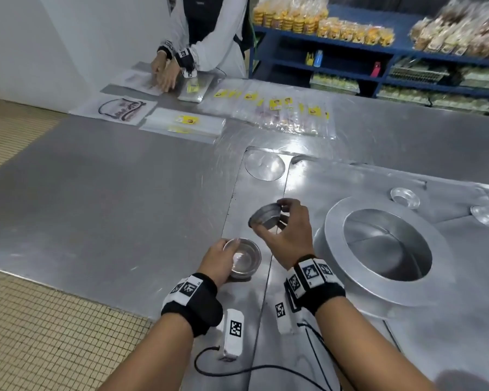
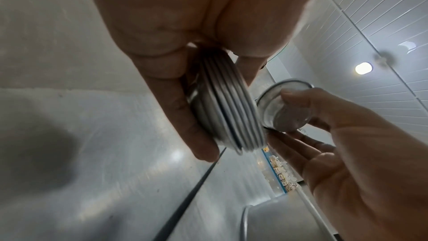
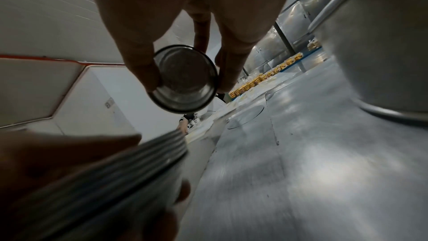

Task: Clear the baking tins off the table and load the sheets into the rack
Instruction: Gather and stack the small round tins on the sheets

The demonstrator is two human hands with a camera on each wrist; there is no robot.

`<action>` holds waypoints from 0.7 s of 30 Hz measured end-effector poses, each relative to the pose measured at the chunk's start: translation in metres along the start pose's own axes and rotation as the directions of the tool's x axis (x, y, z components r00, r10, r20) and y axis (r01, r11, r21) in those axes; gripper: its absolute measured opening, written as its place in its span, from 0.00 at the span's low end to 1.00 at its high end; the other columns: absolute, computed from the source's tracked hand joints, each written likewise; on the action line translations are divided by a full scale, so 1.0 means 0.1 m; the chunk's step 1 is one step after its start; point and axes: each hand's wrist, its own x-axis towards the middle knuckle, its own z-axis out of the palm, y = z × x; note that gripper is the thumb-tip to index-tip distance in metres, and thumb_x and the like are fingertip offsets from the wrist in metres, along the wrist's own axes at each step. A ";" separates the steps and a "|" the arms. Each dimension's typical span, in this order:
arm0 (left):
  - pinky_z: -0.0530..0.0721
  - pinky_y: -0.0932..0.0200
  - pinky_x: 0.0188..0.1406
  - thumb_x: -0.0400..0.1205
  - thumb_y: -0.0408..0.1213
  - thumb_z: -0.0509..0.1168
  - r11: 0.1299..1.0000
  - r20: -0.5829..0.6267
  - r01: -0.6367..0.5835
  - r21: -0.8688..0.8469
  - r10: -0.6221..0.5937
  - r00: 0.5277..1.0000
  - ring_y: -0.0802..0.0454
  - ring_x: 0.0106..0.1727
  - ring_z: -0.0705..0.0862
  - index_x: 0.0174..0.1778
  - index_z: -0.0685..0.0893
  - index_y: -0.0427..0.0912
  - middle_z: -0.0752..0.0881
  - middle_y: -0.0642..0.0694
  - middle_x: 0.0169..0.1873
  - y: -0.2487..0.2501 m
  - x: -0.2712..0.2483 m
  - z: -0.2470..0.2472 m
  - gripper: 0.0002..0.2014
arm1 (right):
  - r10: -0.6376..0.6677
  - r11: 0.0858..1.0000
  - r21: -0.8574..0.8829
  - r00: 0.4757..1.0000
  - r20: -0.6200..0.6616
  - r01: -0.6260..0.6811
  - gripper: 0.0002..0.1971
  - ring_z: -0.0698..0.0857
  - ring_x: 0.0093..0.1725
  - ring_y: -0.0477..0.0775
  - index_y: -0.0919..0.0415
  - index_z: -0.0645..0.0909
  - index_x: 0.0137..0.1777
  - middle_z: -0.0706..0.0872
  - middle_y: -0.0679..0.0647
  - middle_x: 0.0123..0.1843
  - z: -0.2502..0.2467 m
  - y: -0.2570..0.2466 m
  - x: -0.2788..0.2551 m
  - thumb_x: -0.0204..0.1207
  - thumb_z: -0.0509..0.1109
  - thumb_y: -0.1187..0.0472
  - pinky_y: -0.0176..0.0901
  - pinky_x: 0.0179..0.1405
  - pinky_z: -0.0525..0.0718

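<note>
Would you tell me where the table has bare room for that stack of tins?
Bare steel lies left of the left hand, out to the table edge. Crowded: plastic bags along the far side, the ring pan and loose tins right.

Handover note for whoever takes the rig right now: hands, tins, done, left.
Left hand: grips a nested stack of small round metal tins, held just over the steel table.
Right hand: pinches one small round metal tin, tilted, above the stack and apart from it.
Done: several tins gathered into the stack.
Left: nest the held tin; collect two loose small tins beyond the large ring-shaped metal pan. No sheets or rack in view.
</note>
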 end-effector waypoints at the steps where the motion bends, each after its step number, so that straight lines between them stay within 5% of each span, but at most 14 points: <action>1: 0.89 0.30 0.47 0.82 0.55 0.68 1.000 0.007 0.012 -0.011 -0.012 1.000 0.34 0.50 0.89 0.56 0.85 0.39 0.88 0.36 0.51 -0.01 -0.05 0.03 0.21 | -0.018 0.999 0.033 1.000 0.016 0.018 0.35 0.85 0.54 0.43 0.50 0.72 0.64 0.74 0.48 0.60 -0.05 -0.01 -0.13 0.59 0.86 0.51 0.37 0.57 0.86; 3: 0.87 0.32 0.56 0.72 0.75 0.65 1.000 0.020 0.002 0.019 -0.003 1.000 0.36 0.54 0.90 0.55 0.88 0.45 0.91 0.39 0.52 -0.07 -0.07 0.07 0.35 | -0.040 0.995 0.089 0.998 0.039 0.037 0.34 0.85 0.56 0.41 0.51 0.72 0.64 0.77 0.47 0.60 -0.15 -0.02 -0.35 0.60 0.86 0.53 0.34 0.57 0.86; 5: 0.86 0.34 0.61 0.66 0.82 0.60 1.000 0.036 -0.003 0.021 0.002 0.999 0.39 0.55 0.91 0.56 0.89 0.47 0.92 0.40 0.52 -0.13 -0.09 0.12 0.43 | -0.032 0.992 0.125 0.997 0.077 0.022 0.33 0.86 0.57 0.38 0.48 0.71 0.63 0.81 0.44 0.60 -0.25 0.01 -0.53 0.61 0.86 0.53 0.35 0.59 0.86; 10: 0.91 0.36 0.49 0.85 0.64 0.57 0.999 0.120 0.003 -0.042 0.002 0.993 0.38 0.51 0.92 0.60 0.86 0.39 0.92 0.35 0.50 -0.04 -0.51 0.35 0.31 | -0.025 0.989 0.148 0.987 0.161 0.001 0.34 0.85 0.63 0.40 0.40 0.70 0.60 0.83 0.40 0.61 -0.44 0.09 -0.84 0.58 0.85 0.42 0.41 0.65 0.85; 15: 0.91 0.46 0.39 0.82 0.45 0.70 0.995 0.125 -0.076 -0.064 0.084 0.989 0.38 0.49 0.92 0.61 0.85 0.39 0.90 0.33 0.53 -0.13 -0.78 0.54 0.16 | -0.087 0.985 0.163 0.981 0.175 0.058 0.30 0.85 0.64 0.40 0.40 0.71 0.61 0.84 0.38 0.62 -0.65 0.11 -1.10 0.62 0.83 0.53 0.45 0.65 0.85; 21: 0.90 0.48 0.40 0.83 0.29 0.65 0.986 0.130 -0.144 -0.081 0.153 0.980 0.34 0.53 0.91 0.64 0.84 0.39 0.89 0.31 0.55 -0.34 -1.08 0.76 0.14 | -0.143 0.978 0.178 0.972 0.187 0.109 0.30 0.85 0.61 0.39 0.54 0.75 0.69 0.86 0.44 0.60 -0.99 0.12 -1.39 0.66 0.78 0.65 0.39 0.64 0.85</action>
